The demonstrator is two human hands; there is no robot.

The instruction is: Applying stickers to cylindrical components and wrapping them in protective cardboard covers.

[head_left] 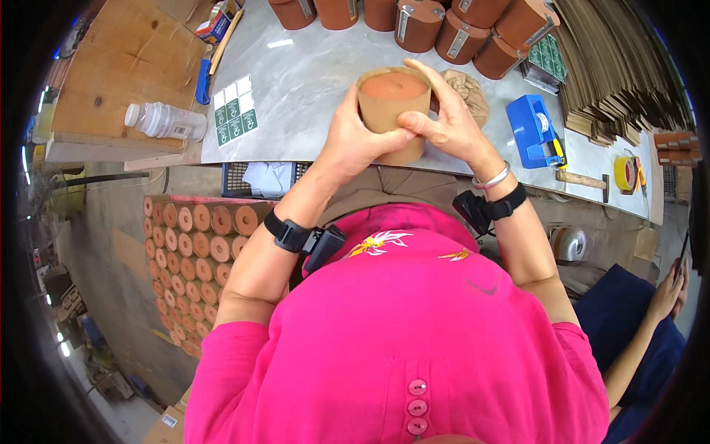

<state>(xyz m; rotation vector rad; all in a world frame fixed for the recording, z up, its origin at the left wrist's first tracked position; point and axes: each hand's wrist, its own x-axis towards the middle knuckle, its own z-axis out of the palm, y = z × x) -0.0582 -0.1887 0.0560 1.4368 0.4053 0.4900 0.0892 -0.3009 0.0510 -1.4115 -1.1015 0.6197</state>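
Between my two hands, over the table's near edge, is a reddish-brown clay cylinder (393, 85) with a sleeve of brown cardboard or paper (392, 111) round its side. Its round top face shows a shallow mark in the middle. My left hand (356, 135) is wrapped round the left side. My right hand (448, 122) curves round the right side, its thumb across the front near the left fingertips. Several fingers are hidden behind the sleeve. A crumpled tan bundle (467, 96), paper or cloth, lies just beyond my right hand.
Brown cylinders with metal strips (419, 26) line the table's back. At right are cardboard sheets (621, 74), a blue tape dispenser (529, 133), a hammer (580, 179) and yellow tape (626, 174). A bottle (166, 120) and label sheet (235, 111) lie left. Clay cylinders (196, 255) are stacked below; a person (643, 325) is at right.
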